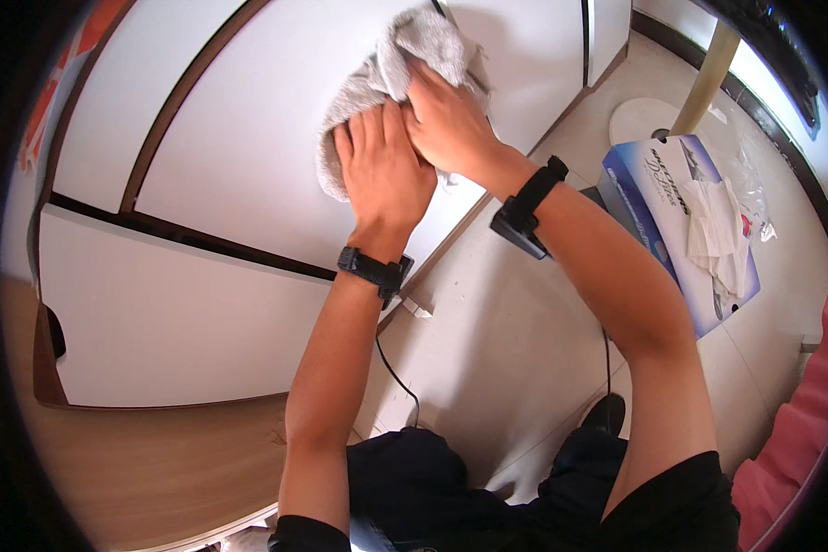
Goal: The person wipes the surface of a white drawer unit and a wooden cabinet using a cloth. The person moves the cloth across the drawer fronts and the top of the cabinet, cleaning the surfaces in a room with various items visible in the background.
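Observation:
A grey towelling cloth [345,166] lies bunched against the white cabinet front [248,138], near the dark gap between two panels. My left hand [391,170] presses on its lower part, fingers bent and their tips sunk in the folds. Just right of it and touching it, my right hand [453,124] grips the upper part of the cloth. The right fingertips are partly hidden under the fabric. Each wrist wears a black strap with a small dark device.
A blue and white shoebox [649,193] with crumpled white tissue [716,230] on it stands on the tiled floor at right, near a pale pole [708,78]. A black cable [397,373] runs by my legs. Pink fabric [791,428] hangs lower right; a wooden surface [156,469] is lower left.

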Demonstrator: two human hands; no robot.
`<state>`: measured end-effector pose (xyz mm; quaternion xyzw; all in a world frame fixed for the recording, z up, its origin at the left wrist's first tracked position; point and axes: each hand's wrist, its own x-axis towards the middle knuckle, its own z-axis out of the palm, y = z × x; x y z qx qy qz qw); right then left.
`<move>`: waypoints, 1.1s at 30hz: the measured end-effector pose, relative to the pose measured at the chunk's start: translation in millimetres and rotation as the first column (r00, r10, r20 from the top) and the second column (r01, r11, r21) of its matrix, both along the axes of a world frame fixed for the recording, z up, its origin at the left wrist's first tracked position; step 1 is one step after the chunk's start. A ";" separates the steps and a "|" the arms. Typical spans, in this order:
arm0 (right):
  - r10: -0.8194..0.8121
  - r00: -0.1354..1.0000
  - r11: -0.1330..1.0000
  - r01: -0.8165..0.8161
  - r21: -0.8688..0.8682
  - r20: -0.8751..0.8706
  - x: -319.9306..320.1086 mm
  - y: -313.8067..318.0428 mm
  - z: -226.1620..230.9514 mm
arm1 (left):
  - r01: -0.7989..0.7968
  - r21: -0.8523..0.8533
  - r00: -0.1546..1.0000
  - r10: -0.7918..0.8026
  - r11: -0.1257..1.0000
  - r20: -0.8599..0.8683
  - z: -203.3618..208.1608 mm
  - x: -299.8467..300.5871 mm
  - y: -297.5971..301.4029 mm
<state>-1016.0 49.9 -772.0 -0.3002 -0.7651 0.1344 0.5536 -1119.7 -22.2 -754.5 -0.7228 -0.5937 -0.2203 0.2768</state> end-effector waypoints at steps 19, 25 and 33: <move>-0.041 0.989 0.948 -0.007 0.319 0.143 -72.4 -36.8 -29.6 | -0.102 0.026 0.991 0.100 0.994 0.084 -27.4 -61.1 -52.8; -0.127 0.984 0.992 0.126 0.016 0.124 -59.8 25.8 7.4 | 0.227 0.066 0.973 -0.223 0.972 -0.064 16.2 -76.6 23.9; 0.159 0.971 0.964 -0.114 0.240 -0.176 -115.8 -33.4 60.0 | 0.005 0.307 0.968 0.072 0.952 -0.239 68.8 -134.2 -28.2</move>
